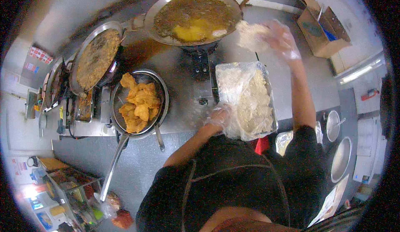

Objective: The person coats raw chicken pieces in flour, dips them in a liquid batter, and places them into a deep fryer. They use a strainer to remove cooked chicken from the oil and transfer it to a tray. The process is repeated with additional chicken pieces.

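Note:
My right hand (282, 40), in a clear plastic glove, holds a pale breaded piece of food (251, 35) just right of a large two-handled pan of oil (218, 11). Motion blurs the hand and the piece. A yellow patch bubbles in the oil. In front of me stands a tray lined with clear plastic (229, 72), filled with breaded pieces (254, 107). My left hand (220, 116), also in a clear glove, is at the tray's left edge, against the plastic; its fingers are partly hidden, so its grip cannot be told.
Golden fried pieces (140, 102) lie in a long-handled strainer (114, 166) over a round metal bowl (165, 97) on the left. Beyond it is a second pan with frying food (98, 60). An open cardboard box (322, 29) stands at the back right. Shelves (75, 185) are at lower left.

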{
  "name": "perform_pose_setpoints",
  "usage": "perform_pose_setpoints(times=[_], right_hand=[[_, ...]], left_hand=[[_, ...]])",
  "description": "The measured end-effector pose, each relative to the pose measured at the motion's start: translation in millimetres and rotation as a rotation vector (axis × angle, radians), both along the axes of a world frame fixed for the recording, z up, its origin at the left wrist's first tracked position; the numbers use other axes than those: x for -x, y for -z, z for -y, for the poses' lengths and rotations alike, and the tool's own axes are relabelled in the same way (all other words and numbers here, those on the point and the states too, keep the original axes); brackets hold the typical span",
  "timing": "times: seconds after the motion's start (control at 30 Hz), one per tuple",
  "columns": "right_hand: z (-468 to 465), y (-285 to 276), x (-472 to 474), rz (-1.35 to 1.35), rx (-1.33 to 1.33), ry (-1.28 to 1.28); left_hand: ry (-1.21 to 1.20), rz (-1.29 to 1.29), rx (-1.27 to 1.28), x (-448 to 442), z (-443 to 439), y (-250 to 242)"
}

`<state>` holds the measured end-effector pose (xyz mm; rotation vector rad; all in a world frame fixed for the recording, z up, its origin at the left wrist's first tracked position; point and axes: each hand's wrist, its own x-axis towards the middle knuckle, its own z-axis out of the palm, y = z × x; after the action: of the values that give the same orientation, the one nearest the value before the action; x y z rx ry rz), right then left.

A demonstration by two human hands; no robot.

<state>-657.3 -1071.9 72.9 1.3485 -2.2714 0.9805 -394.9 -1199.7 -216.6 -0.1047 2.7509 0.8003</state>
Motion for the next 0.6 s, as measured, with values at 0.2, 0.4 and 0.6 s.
perform_pose_setpoints(times=[0.2, 0.4, 0.6], right_hand=[[188, -11, 44, -0.027, -0.143, -0.181], [288, 20, 71, -0.286, -0.376, -0.139], [281, -23, 50, -0.437, -0.421, -0.036]], left_hand=[[0.077, -0.197, -0.247, -21, 19, -45], [-0.19, -0.259, -0.163, -50, 25, -74], [-0.205, -0.243, -0.228, -55, 30, -67]])
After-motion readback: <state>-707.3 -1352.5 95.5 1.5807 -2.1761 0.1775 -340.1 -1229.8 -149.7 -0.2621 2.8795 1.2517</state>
